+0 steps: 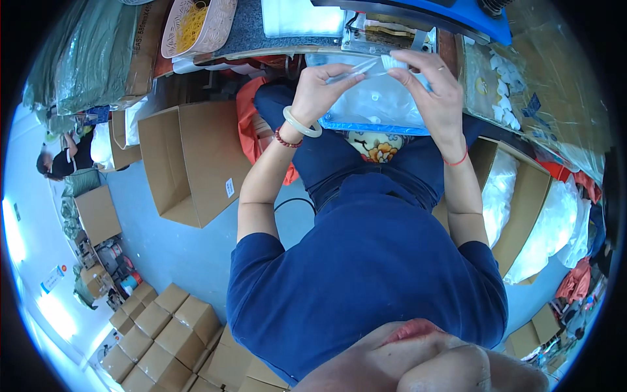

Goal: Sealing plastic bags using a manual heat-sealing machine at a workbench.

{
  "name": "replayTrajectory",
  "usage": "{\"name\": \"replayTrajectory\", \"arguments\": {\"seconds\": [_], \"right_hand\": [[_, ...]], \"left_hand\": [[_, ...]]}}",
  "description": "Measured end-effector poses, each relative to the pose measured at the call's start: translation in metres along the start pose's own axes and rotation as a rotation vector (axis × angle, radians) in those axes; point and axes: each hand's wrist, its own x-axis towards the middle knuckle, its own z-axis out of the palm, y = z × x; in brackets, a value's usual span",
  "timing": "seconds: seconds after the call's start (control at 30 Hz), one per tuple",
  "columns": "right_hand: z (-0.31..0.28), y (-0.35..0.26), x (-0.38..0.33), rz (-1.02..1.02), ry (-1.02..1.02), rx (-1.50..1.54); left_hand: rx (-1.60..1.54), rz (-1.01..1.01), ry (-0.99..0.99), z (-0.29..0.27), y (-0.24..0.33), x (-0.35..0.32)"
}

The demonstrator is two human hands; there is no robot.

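My left hand point(324, 90), with a pale bangle and red beads at its wrist, pinches a thin clear plastic piece point(364, 67); whether it is a bag or a tube I cannot tell. Facing it, my right hand point(434, 88) holds a small white ribbed cap point(390, 62) between thumb and fingers. The cap's edge meets or nearly meets the clear piece. Below both hands, over my lap, lies a plastic-lined tray point(372, 124) with a blue front edge and a few small white parts point(375, 97) in it.
A machine with a blue body point(450, 19) and metal base point(388, 39) stands at the bench's front. A white basket point(222, 26) of yellow bands sits left. White pieces point(506, 85) lie right. Open cartons point(212, 163) flank me; stacked cartons point(163, 333) and another person point(65, 157) are left.
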Motion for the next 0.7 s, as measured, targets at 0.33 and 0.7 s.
{"name": "replayTrajectory", "arguments": {"seconds": [0.33,0.7], "right_hand": [[-0.017,0.039,0.006,0.417,-0.287,0.03],[-0.037,0.063,-0.036,0.516,-0.016,-0.011]], "left_hand": [[-0.583,-0.462,-0.482,0.023,-0.017,0.012],[-0.888,-0.577,-0.25,0.049,-0.03,0.064]]}}
